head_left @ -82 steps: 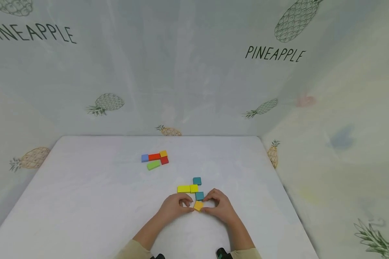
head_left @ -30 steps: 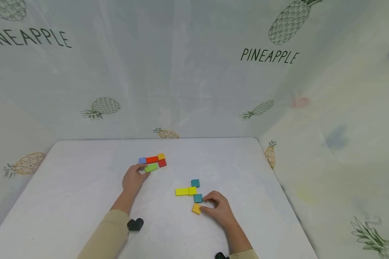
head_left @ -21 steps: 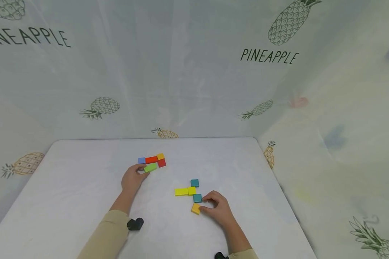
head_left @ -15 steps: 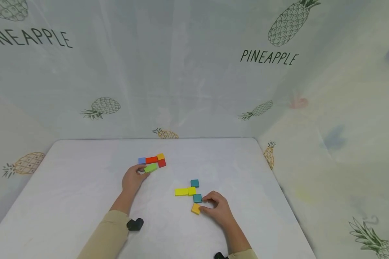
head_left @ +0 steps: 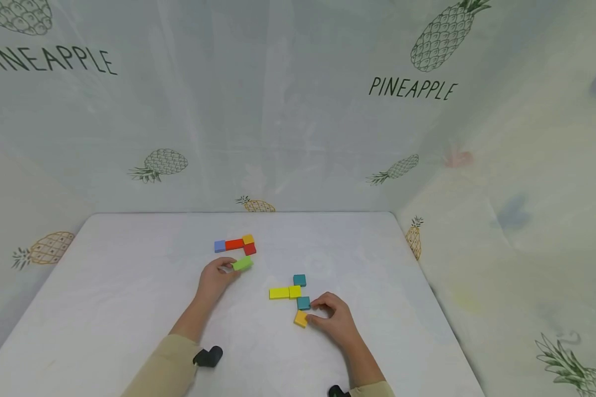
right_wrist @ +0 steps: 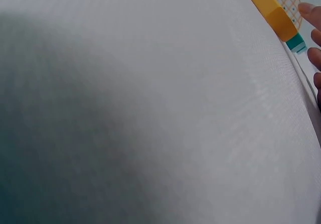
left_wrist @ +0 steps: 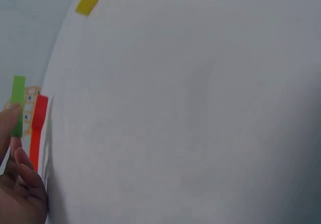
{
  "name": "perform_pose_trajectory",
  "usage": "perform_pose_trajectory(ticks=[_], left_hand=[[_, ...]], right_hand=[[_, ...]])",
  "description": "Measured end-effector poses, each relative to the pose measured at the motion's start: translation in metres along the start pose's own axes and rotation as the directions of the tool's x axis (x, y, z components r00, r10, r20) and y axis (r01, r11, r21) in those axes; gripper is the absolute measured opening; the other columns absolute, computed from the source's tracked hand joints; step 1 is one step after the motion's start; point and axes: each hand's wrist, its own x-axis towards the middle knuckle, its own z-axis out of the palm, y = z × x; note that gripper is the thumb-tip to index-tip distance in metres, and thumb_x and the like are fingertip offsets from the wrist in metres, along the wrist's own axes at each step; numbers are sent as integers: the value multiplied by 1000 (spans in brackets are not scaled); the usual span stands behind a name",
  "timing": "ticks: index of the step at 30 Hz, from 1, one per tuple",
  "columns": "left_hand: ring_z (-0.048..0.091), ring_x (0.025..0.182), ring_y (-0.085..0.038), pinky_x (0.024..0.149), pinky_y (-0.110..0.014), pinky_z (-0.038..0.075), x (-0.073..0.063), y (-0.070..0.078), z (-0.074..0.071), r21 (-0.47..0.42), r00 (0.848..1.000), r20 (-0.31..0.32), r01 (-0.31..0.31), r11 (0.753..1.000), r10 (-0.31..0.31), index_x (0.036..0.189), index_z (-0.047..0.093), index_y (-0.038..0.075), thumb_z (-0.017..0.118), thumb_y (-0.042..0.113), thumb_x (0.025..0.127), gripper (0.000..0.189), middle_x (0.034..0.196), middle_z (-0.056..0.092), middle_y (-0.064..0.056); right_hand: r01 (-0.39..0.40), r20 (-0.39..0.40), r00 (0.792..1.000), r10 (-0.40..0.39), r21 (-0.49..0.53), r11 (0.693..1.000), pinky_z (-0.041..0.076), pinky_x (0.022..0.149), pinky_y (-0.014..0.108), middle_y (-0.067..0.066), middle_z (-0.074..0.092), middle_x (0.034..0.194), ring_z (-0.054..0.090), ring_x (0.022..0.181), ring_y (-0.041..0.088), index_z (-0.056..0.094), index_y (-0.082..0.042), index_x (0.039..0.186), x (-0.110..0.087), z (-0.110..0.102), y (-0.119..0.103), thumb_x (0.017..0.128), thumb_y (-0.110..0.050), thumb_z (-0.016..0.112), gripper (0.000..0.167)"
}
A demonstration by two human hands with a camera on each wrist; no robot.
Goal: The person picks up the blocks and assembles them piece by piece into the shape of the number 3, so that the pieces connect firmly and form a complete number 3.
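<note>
My left hand [head_left: 216, 281] pinches a lime-green block [head_left: 242, 263] between thumb and fingers, just in front of the far group. In the left wrist view that green block [left_wrist: 18, 103] stands out past the thumb. My right hand [head_left: 336, 318] rests with loosely bent fingers beside the near group. Its thumb tip is right at the orange-yellow block [head_left: 301, 318], and its index fingertip is by the lower teal block [head_left: 303, 302]. A yellow square block [head_left: 295, 292], a longer yellow block [head_left: 279, 293] and another teal block [head_left: 299, 280] lie just beyond.
At the far side of the white table [head_left: 129, 309] lie a blue block [head_left: 220, 246], a long red block [head_left: 234, 244], an orange block [head_left: 248, 239] and a dark red block [head_left: 250, 249]. Pineapple-printed sheets [head_left: 278, 110] stand behind and beside it.
My left hand left the near group, reached the green block and took hold of it. The block has since moved right and toward me. My right hand has stayed by the orange-yellow block.
</note>
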Motion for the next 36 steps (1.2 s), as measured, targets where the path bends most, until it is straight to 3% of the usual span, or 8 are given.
perform_pose_trajectory(ticks=[7,14,19,24,28,36], left_hand=[[50,82,-22,67,-30,43,-19,6,17,3,998,47,28,1000,-28,113,69,9,79,16,81,34,98,61,-4],[50,76,-20,62,-27,43,-37,10,32,-3,996,84,21,1000,-20,109,71,12,81,16,80,31,94,60,-2],[49,72,-19,58,-26,42,-50,13,41,-2,993,117,11,1000,-11,106,71,15,83,18,78,30,91,59,0],[48,69,-17,55,-24,40,-63,15,50,28,988,143,-56,998,51,104,72,14,84,16,76,31,89,58,2],[48,69,-16,55,-23,41,-71,16,57,60,983,168,-89,994,78,103,71,16,85,16,75,31,87,57,4],[47,74,-17,57,-24,41,-83,15,65,124,971,218,-125,984,96,103,71,18,86,20,75,32,84,55,6]], right_hand=[[-7,-9,1000,8,11,1000,48,83,26,-8,63,94,57,89,13,70,-20,94,1,0,-3,76,-22,85,23],[-3,-18,1000,3,0,1000,48,83,31,4,65,95,57,89,28,71,-8,95,0,3,-4,77,-9,83,23],[-10,-8,1000,10,0,1000,48,83,27,-5,64,94,57,88,16,71,-18,94,0,2,-2,77,-18,85,22],[28,-3,1000,-27,12,1000,48,83,26,-8,63,93,57,88,13,71,-21,94,1,1,-1,77,-24,85,22],[-1,-2,1000,1,-2,1000,47,84,27,-8,64,94,57,90,15,71,-20,94,1,0,-3,76,-22,85,23],[-3,20,1000,3,-11,1000,47,86,30,6,65,97,58,92,28,70,-6,97,-4,-8,-40,79,-11,82,22]])
